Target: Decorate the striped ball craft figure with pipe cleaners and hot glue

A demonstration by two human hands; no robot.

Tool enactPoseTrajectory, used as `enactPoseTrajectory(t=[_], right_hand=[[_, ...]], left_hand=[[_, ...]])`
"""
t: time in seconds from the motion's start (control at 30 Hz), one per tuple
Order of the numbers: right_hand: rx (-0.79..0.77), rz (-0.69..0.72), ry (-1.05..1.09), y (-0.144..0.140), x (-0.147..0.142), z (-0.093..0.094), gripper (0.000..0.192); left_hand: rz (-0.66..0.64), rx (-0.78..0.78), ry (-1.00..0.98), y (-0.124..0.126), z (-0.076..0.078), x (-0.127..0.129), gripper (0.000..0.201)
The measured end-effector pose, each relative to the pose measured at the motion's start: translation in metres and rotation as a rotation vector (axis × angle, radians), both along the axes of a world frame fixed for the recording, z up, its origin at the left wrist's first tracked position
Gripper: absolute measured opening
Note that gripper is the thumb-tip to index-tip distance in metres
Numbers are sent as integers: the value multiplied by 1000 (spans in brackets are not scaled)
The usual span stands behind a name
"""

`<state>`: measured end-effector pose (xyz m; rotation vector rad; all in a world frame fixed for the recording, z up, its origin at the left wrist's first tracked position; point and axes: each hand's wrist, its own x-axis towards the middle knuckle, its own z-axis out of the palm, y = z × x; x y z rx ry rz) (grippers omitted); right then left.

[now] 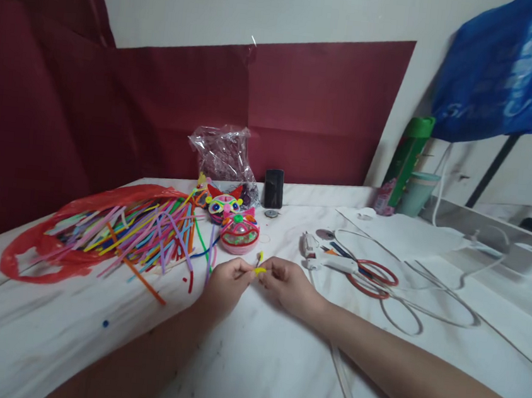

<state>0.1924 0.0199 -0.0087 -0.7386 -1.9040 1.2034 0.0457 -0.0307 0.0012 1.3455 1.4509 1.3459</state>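
White marbled table (249, 362), maroon sheeting (323, 110) behind, both hands (288, 283) pinching a yellow piece (260, 270)

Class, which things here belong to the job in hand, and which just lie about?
Likely in the job: yellow piece in left hand and right hand; fuzzy stems; white glue gun.

Seemingly lying about: black rectangular object; green canister; pale cup.

White wall (314, 8) across the upper frame, its lower part covered by dark red sheeting (323, 104) that extends to the left edge. Bench (249, 362) with a pale, grey-veined, marble-like top, occupying the lower half. Blue bag (494, 64) hanging at upper right. Light subdued; a small glint shows on the wall, top centre.
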Motion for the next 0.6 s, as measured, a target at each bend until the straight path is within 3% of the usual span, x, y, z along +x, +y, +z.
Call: enactPoseTrajectory(t=[0.17,0.27,0.37,0.53,0.6], right_hand=[[75,70,-170,15,15,13,13],[70,92,-85,18,18,19,13],[8,126,19,13,12,16,26],[-14,73,-27,4,3,7,23],[-54,112,-40,5,6,9,23]], left_hand=[[83,62,133,2,5,-8,15],[102,102,195,5,4,-14,14],[58,98,171,4,1,-12,15],[28,140,188,-5,4,-4,12],[60,180,200,-6,10,-7,12]])
